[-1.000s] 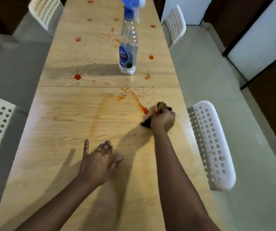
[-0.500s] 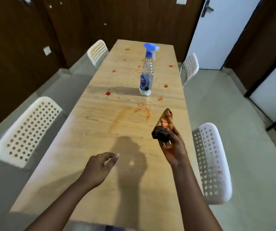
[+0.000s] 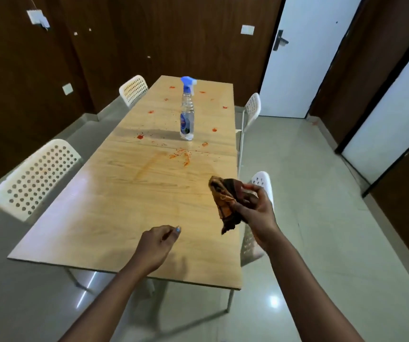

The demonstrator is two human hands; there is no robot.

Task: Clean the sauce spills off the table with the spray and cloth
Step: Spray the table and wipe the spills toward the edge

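Fingers (image 3: 249, 193) of the right hand (image 3: 252, 208) curl round a crumpled brown cloth (image 3: 224, 202), held up above the counter's (image 3: 129, 218) right edge. Those of the left hand (image 3: 157, 243) hang loosely curled, holding nothing, over the counter's near end. Farther along, the spray bottle (image 3: 187, 114) stands upright among red sauce spills (image 3: 183, 156).

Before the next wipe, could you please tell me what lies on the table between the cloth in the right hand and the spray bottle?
Head view: red sauce smear and speckles on the wooden table between the brown patterned cloth and the clear blue-capped spray bottle.
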